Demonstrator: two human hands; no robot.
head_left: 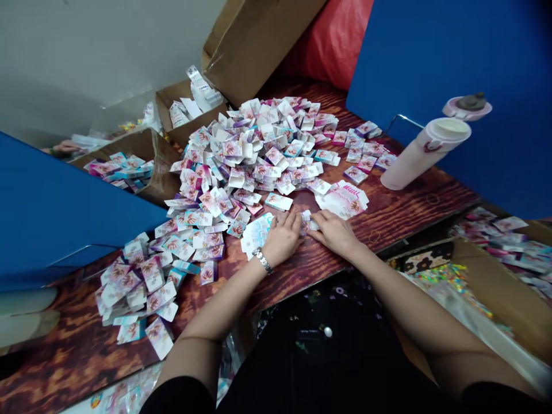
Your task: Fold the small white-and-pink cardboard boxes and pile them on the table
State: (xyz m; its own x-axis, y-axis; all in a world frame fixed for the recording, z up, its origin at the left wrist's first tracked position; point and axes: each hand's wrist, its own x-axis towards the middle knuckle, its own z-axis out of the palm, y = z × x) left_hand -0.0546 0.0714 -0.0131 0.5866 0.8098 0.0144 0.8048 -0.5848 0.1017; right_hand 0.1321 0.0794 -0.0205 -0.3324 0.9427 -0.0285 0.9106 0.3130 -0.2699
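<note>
A plain, matte grey wall (95, 46) fills the upper left, its tone lighter toward the middle. 2 flat, smooth blue panels flank the workspace: the left blue panel (56, 213) cuts in at a slant, and the right blue panel (440, 46) fills the upper right, darkening toward the corner. A thin, bent silver metal rod (403, 117) shows at the lower edge of the right panel. Between them, a long table (418, 201) with a reddish-brown and black wood-grain top runs diagonally, with a soft sheen at right.
</note>
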